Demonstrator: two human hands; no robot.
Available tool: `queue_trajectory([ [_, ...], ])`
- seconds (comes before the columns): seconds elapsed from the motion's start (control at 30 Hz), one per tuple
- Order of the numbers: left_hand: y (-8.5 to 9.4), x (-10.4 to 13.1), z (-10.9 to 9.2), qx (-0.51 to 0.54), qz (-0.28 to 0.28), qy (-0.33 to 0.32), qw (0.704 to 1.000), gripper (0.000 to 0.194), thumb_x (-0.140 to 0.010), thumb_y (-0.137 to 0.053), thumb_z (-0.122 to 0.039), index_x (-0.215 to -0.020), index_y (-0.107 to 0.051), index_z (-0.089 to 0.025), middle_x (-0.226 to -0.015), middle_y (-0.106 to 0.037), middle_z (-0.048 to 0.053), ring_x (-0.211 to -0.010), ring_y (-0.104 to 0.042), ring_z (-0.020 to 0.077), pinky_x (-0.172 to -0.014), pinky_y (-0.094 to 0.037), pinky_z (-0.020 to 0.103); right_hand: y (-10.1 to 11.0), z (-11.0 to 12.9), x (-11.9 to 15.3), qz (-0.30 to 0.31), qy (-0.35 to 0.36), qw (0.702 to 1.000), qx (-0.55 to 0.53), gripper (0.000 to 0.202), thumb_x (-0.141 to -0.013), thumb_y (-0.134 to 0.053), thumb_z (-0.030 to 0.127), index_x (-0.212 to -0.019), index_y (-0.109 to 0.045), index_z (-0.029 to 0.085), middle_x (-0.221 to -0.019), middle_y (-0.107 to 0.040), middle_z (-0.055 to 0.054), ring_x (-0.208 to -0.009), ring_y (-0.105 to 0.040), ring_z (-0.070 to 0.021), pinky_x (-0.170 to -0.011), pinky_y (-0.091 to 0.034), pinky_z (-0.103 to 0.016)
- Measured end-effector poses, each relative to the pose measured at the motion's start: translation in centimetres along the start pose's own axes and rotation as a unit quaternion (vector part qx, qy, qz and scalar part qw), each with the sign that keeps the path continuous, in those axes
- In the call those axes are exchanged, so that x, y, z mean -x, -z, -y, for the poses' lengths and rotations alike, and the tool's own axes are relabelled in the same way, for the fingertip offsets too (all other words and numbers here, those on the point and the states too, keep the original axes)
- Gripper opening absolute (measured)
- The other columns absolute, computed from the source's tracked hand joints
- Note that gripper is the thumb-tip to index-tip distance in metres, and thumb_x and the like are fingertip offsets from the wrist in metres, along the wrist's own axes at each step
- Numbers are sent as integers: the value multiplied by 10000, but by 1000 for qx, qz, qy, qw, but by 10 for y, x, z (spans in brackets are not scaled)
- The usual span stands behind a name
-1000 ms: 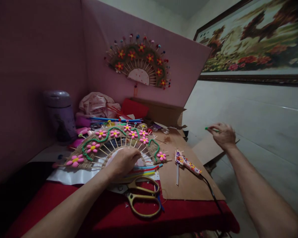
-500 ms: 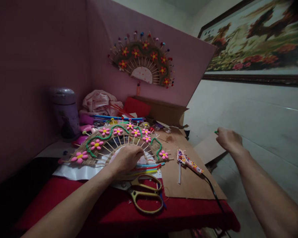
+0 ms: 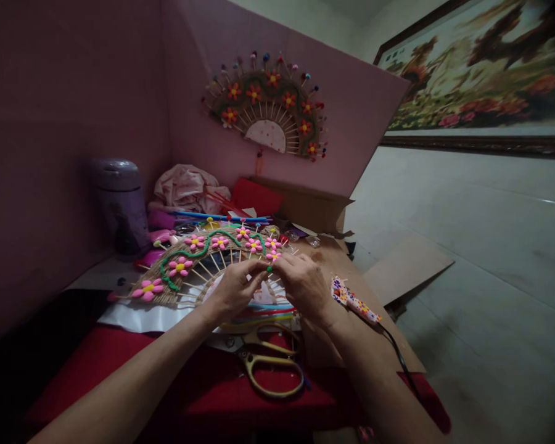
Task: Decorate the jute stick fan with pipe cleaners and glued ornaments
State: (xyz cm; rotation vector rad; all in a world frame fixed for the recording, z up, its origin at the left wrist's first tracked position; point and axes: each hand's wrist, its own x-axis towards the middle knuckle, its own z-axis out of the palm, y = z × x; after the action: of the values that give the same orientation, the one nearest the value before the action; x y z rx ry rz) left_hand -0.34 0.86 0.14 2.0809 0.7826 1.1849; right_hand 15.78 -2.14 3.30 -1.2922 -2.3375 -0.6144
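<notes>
My left hand [image 3: 238, 287] and my right hand [image 3: 305, 287] meet over the middle of a craft fan, fingers closed in a pinch. Between their fingertips shows a small green piece [image 3: 269, 268], too small to tell its kind. Beneath them lies the fan [image 3: 143, 275], made of thin sticks and woven twine, with pink flowers [image 3: 180, 266] and a wavy green strip [image 3: 185, 253]. My right hand hides the fan's right end. Gold-handled scissors [image 3: 277, 360] lie on the red cloth in front of my hands.
Right of my hands, a flower-patterned glue gun [image 3: 354, 301] with a black cord rests on cardboard [image 3: 324, 342]. A purple tumbler [image 3: 121, 206] stands at the left. Pink cloth [image 3: 189, 191] and blue strips lie behind. A similar fan [image 3: 266, 102] hangs on the pink panel.
My right hand has come in from the far right with the green piece and now meets my left hand. My left hand stays over the fan, its fingers now at the green piece.
</notes>
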Motion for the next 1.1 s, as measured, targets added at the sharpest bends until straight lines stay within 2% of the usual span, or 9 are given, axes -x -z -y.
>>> queue_trajectory([
  [0.17,2,-3,6,30,5,43,999,146,-796,-507,-224,-825,-613,-128,-660,-636,29,-489,-575,99,-462,-466,198,-8,-1,1,-3,-27,995,-100,104,-842,-451,150,-828,-550,180,-783,-579,-39,-711,-490,-164,-639,-319,-269],
  [0.43,5,-5,7,145,57,139,978,189,-779,-541,-299,-713,-568,-125,-579,-580,4,-442,-551,95,-423,-461,206,-18,-4,6,-3,-31,974,-226,99,-841,-460,143,-843,-547,190,-792,-549,-35,-732,-503,-152,-654,-370,-250],
  [0.67,12,-7,1,190,104,169,961,234,-773,-560,-328,-692,-568,-109,-586,-601,19,-429,-556,91,-411,-432,193,-18,-6,8,5,-19,960,-280,105,-851,-452,134,-836,-540,191,-805,-555,-34,-744,-504,-148,-666,-379,-251],
  [0.83,9,-6,6,192,103,165,962,244,-793,-539,-347,-703,-550,-121,-558,-594,5,-405,-558,91,-397,-418,186,-19,-4,8,-2,-36,957,-287,87,-867,-453,183,-808,-516,184,-770,-549,-26,-707,-484,-140,-658,-368,-254],
  [1.1,3,-2,11,179,81,156,968,242,-785,-542,-370,-730,-544,-134,-546,-568,-13,-367,-530,90,-339,-403,184,-15,-1,6,10,-60,945,-322,126,-819,-451,130,-709,-469,189,-666,-503,15,-620,-445,-113,-591,-347,-225],
])
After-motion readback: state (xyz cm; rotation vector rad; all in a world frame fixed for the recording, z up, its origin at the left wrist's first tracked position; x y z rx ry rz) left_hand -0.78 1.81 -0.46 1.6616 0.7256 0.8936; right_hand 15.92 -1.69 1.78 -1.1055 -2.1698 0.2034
